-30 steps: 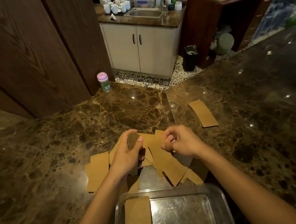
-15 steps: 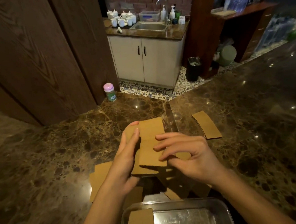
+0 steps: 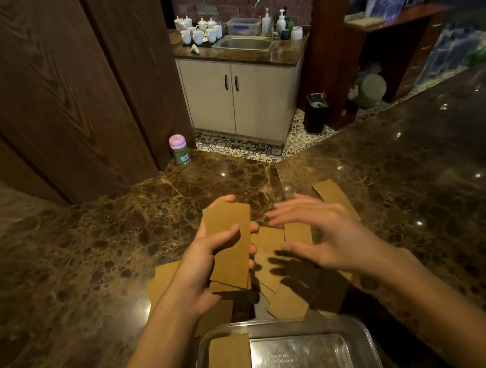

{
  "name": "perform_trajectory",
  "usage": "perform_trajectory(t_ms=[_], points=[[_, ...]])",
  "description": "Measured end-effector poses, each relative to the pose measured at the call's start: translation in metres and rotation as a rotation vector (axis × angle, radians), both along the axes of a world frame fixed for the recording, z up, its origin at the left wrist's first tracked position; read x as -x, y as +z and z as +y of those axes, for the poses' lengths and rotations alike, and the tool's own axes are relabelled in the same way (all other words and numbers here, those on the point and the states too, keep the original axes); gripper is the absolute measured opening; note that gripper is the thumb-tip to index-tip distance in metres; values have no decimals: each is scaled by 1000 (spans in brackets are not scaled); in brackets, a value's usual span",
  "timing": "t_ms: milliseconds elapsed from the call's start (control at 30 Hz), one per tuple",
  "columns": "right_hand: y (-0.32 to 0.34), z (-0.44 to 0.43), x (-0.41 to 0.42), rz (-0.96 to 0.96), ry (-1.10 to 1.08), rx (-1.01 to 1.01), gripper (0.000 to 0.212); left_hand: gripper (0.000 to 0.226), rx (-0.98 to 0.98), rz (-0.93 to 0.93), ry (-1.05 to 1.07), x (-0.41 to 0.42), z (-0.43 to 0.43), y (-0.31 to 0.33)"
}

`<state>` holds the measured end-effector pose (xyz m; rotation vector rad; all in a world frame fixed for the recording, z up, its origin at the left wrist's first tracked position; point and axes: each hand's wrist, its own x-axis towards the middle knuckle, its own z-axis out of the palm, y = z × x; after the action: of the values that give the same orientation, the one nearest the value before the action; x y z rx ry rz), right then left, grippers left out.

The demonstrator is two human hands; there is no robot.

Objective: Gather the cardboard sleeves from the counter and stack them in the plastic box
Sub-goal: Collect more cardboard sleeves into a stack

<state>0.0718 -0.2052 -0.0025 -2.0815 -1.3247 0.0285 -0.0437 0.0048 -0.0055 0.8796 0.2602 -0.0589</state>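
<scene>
My left hand (image 3: pixel 202 272) grips a small stack of flat brown cardboard sleeves (image 3: pixel 229 246), held upright above the counter. Just to its right my right hand (image 3: pixel 324 235) hovers open with fingers spread, holding nothing, over several loose sleeves (image 3: pixel 281 287) scattered on the dark marble counter (image 3: pixel 94 257). A separate pile of sleeves (image 3: pixel 336 197) lies farther right, partly behind my right hand. The clear plastic box (image 3: pixel 366 338) stands at the near edge with a sleeve stack (image 3: pixel 229 363) lying in its left side.
A pink-capped green bottle (image 3: pixel 179 149) stands at the counter's far edge. More sleeves (image 3: pixel 162 280) lie left of my left wrist. Dark wooden panels rise at the left; a sink cabinet (image 3: pixel 239 95) and black bin (image 3: pixel 316 111) are beyond, on the tiled floor.
My left hand has turned the sleeve stack flat and lifted it, thumb now across its face. My right hand has let go of the sleeves and drawn away to the right, fingers spread.
</scene>
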Motion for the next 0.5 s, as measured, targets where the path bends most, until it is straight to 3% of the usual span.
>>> perform_trajectory(t_ms=[100,167,233,367,500], points=[[-19,-9,-5,118,48,559,72,34,71,48,86,0,3,-8],[-45,-13,1,120,155,797,84,28,125,55,110,-1,4,-10],[-66,-17,6,79,229,826,83,21,122,68,91,-1,2,-9],[-70,-18,3,-5,227,731,70,38,80,102,65,-1,-1,-10],[-70,-26,-4,48,177,648,69,41,28,119,117,-1,-1,-15]])
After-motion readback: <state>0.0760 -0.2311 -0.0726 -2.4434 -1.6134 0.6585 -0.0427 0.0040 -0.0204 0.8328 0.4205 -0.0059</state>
